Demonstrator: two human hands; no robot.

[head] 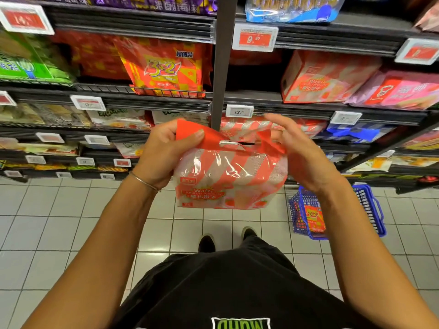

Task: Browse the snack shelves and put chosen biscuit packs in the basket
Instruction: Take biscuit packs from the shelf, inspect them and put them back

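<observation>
My left hand (164,150) pinches the red header of the wafer pack (228,176), held mid-air before the shelves (142,104); right hand (301,157) curls round its right top corner. Basket (368,200) on floor, right. I judge it light, slippery, crushable: hold by the header.

Forearms bare down to left hand (154,155) and right hand (301,157). Thin silver bangle (145,182) round the left wrist. Loose black top (213,293) with green, white-edged block lettering (240,323) low on the front. Pair of dark shoes (206,243) underneath.
</observation>
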